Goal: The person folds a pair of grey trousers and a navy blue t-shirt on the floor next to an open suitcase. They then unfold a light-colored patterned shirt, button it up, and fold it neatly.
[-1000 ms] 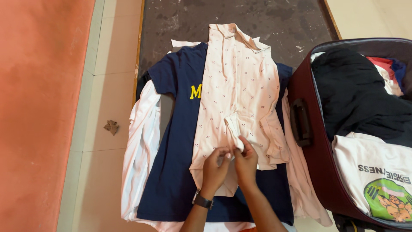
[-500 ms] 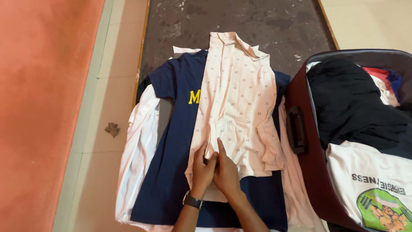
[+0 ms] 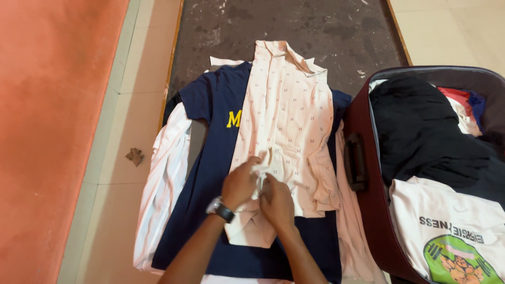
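Both hands worked low on the pink shirt (image 3: pixel 286 131), which lay flat on top of a navy tee (image 3: pixel 210 173) spread over white clothes (image 3: pixel 163 179) on the floor. The left hand (image 3: pixel 239 184), with a watch (image 3: pixel 220 209) at the wrist, was curled, its fingers pinching a small fold of the pink cloth. The right hand (image 3: pixel 276 202) sat just beside it, fingers bent onto the same bunched spot; it seemed to grip the cloth too, though its fingertips were hidden. An open maroon suitcase (image 3: pixel 363 210) stood at the right, stuffed with dark clothes (image 3: pixel 421 131) and a white printed tee (image 3: pixel 447 226).
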